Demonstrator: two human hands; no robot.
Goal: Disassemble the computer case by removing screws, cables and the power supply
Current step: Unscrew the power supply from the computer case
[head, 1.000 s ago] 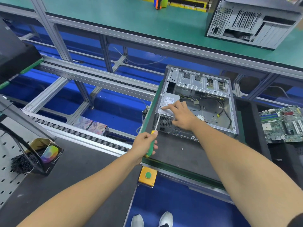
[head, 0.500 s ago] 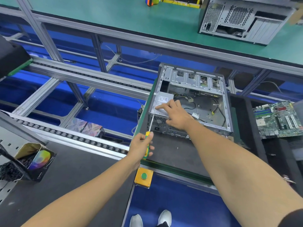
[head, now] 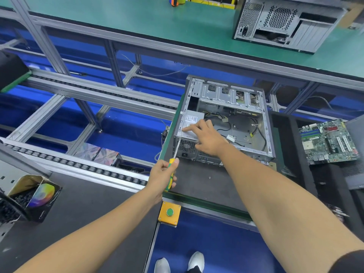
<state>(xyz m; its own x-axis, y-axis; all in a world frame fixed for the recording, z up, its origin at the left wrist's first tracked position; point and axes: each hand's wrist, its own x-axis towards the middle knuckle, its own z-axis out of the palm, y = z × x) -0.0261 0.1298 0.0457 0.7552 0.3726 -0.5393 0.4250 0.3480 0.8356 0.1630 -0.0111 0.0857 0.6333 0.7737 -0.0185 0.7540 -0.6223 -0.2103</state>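
Power supply (head: 190,125) sits in the open computer case (head: 226,123) near-left corner; right hand (head: 206,138) presses it with straight fingers — left hand (head: 162,175) grips the screwdriver (head: 173,164). Keep the tip square in the rear screw.

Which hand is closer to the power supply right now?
Right. The right hand rests on the power supply, forefinger on its label. The left hand is nearer the camera, off the case, holding the screwdriver.
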